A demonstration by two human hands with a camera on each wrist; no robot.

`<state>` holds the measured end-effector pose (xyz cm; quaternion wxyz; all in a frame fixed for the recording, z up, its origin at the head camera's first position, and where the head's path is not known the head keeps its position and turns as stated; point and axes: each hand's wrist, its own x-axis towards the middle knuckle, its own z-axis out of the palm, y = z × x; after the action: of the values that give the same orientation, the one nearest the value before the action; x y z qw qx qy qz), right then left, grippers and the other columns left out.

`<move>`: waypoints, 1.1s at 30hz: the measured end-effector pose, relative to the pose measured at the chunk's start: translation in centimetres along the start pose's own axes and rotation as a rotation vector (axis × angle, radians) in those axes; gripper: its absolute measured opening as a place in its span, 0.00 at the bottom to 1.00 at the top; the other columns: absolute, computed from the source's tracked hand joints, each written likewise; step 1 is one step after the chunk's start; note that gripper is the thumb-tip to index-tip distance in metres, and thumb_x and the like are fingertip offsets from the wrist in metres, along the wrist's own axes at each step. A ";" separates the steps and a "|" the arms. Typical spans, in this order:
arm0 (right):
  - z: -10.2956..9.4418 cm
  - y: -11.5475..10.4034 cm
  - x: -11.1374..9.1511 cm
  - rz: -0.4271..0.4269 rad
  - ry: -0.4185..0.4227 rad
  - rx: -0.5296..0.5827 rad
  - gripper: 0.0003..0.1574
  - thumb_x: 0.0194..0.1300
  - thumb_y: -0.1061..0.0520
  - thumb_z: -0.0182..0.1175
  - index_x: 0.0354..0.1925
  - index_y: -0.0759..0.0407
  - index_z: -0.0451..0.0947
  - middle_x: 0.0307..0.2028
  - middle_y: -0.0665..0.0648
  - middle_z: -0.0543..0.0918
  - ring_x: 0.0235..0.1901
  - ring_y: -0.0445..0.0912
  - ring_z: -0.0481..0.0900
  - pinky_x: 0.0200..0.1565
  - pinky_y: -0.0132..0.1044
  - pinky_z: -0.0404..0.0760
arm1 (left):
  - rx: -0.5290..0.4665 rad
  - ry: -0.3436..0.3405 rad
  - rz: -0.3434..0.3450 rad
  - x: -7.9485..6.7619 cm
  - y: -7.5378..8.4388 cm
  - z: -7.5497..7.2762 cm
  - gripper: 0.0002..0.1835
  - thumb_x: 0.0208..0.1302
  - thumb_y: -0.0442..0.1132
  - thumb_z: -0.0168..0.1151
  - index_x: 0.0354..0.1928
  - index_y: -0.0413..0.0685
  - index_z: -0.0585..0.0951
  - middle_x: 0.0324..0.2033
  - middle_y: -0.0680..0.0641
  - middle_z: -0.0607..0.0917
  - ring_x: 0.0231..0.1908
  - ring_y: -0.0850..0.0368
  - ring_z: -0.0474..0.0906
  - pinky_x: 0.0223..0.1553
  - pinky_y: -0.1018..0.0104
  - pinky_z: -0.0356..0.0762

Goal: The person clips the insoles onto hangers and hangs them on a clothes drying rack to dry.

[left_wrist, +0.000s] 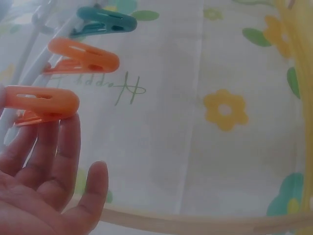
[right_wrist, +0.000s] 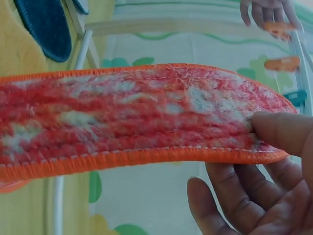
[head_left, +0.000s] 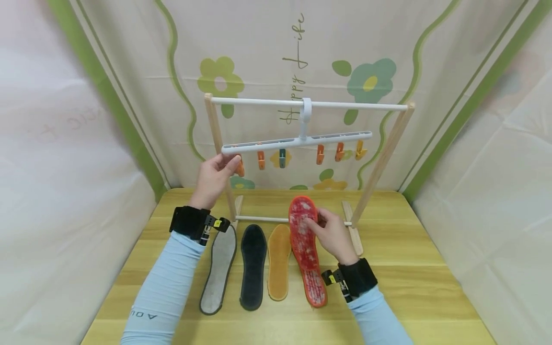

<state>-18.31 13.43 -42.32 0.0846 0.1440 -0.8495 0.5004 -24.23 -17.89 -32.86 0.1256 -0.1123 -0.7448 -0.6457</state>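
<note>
At twelve o'clock I face a pale cloth wall [head_left: 258, 33] printed with wavy green lines [head_left: 174, 36], flowers [head_left: 370, 84] and sideways "Happy Life" lettering [head_left: 298, 60]. Pale side sheets [head_left: 56, 191] hang at my nine and three. Toward six, the wood-grain table [head_left: 424, 287] sits under soft light.

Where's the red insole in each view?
Head: red insole right of centre, mostly in the lower half, pinched in the right hand.
Left wrist: not in it.
Right wrist: red insole stretches from the left edge almost to the right edge, around mid-height.
Shared landmark: green clip, near centre in head, upper left in left wrist, right edge in right wrist.
</note>
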 end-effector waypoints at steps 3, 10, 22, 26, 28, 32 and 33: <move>0.7 -1.1 0.8 -0.023 -0.032 -0.022 0.13 0.69 0.56 0.64 0.50 0.59 0.81 0.36 0.53 0.84 0.32 0.46 0.79 0.34 0.37 0.82 | -0.006 0.005 0.012 0.0 0.1 0.0 0.22 0.68 0.52 0.62 0.52 0.41 0.83 0.34 0.45 0.85 0.47 0.52 0.78 0.53 0.56 0.76; 2.5 -3.5 2.8 -0.102 -0.103 -0.084 0.13 0.68 0.54 0.65 0.49 0.58 0.82 0.36 0.51 0.85 0.31 0.42 0.79 0.35 0.37 0.81 | -0.030 0.034 0.008 -0.4 0.4 0.1 0.22 0.67 0.53 0.64 0.53 0.44 0.85 0.33 0.46 0.87 0.51 0.53 0.77 0.55 0.53 0.75; 4.8 -6.0 6.0 -0.145 -0.219 -0.128 0.14 0.69 0.52 0.64 0.50 0.55 0.82 0.36 0.48 0.83 0.31 0.42 0.78 0.34 0.34 0.81 | -0.031 0.061 0.021 -0.4 0.5 0.4 0.19 0.67 0.48 0.65 0.51 0.41 0.86 0.34 0.47 0.89 0.40 0.53 0.83 0.51 0.57 0.78; 5.4 -6.4 6.6 -0.143 -0.254 -0.126 0.14 0.69 0.52 0.64 0.50 0.55 0.82 0.36 0.48 0.84 0.32 0.43 0.78 0.35 0.34 0.81 | -0.018 0.057 0.042 -0.3 0.4 0.5 0.18 0.68 0.45 0.65 0.50 0.37 0.86 0.36 0.44 0.89 0.38 0.52 0.84 0.49 0.58 0.79; 5.7 -6.6 6.8 -0.142 -0.260 -0.134 0.14 0.68 0.52 0.65 0.50 0.55 0.82 0.36 0.48 0.84 0.31 0.43 0.78 0.35 0.34 0.81 | -0.008 0.054 0.062 -0.2 0.4 0.5 0.18 0.68 0.45 0.65 0.50 0.38 0.86 0.37 0.43 0.89 0.37 0.52 0.84 0.49 0.58 0.79; 6.1 -6.7 7.2 -0.138 -0.266 -0.126 0.14 0.68 0.53 0.65 0.50 0.56 0.82 0.36 0.49 0.85 0.31 0.42 0.80 0.35 0.34 0.82 | 0.012 0.058 0.100 -0.2 0.4 0.5 0.19 0.67 0.48 0.65 0.49 0.39 0.87 0.37 0.43 0.88 0.36 0.52 0.84 0.49 0.57 0.79; 6.2 -6.7 7.3 -0.135 -0.268 -0.119 0.14 0.68 0.53 0.65 0.50 0.56 0.82 0.36 0.49 0.85 0.32 0.42 0.80 0.35 0.34 0.82 | 0.017 0.059 0.107 -0.2 0.3 0.5 0.20 0.67 0.49 0.65 0.48 0.39 0.87 0.36 0.43 0.88 0.35 0.52 0.84 0.49 0.57 0.79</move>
<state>-22.95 3.77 -37.67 0.0124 0.2607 -0.8698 0.4186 -23.94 -17.31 -32.68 0.1827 -0.1317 -0.7392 -0.6347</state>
